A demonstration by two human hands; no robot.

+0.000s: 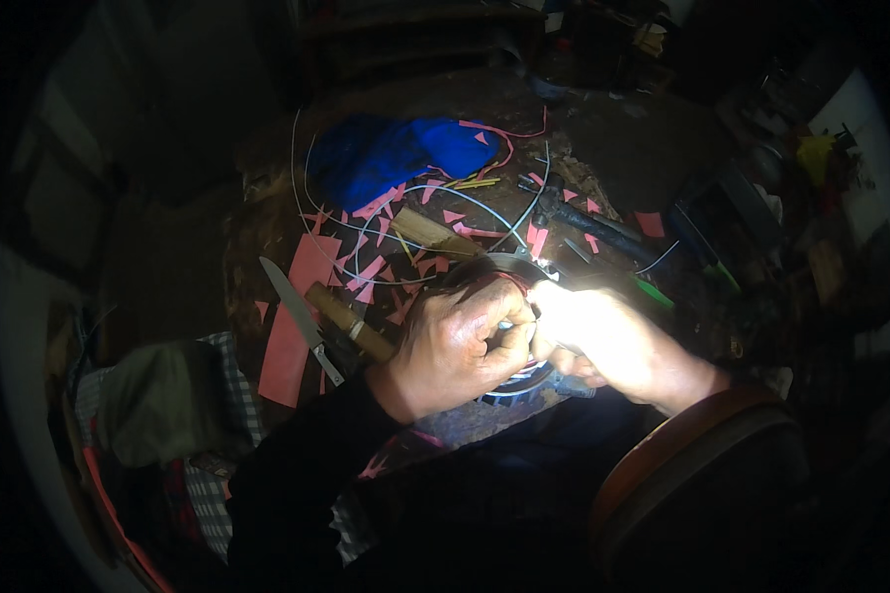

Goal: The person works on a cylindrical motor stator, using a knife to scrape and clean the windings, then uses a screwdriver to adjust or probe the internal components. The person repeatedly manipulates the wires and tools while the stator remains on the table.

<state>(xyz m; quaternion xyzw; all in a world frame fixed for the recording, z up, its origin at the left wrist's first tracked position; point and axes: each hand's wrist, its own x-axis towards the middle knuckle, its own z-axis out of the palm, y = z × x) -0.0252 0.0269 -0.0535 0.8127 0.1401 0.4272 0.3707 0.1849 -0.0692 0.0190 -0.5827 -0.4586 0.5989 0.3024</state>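
Observation:
My left hand point(460, 341) and my right hand point(603, 341) meet over a round metal housing point(499, 262), which looks like a motor stator. Thumb and fingers are pinched together on each hand. What they hold between them is too small and too hidden to make out. Strong light washes out most of the right hand. The hands cover much of the housing; its rim shows above them, and ribbed edges and some pale strands show below. Thin white cord point(465, 198) loops across the bench behind it.
A knife point(292, 301) and a wooden handle point(351, 323) lie left of my hands by a pink sheet point(292, 346). Pink scraps point(368, 272) litter the bench around a wood block point(430, 235). Farther back are a blue cloth point(376, 163) and a hammer point(593, 225).

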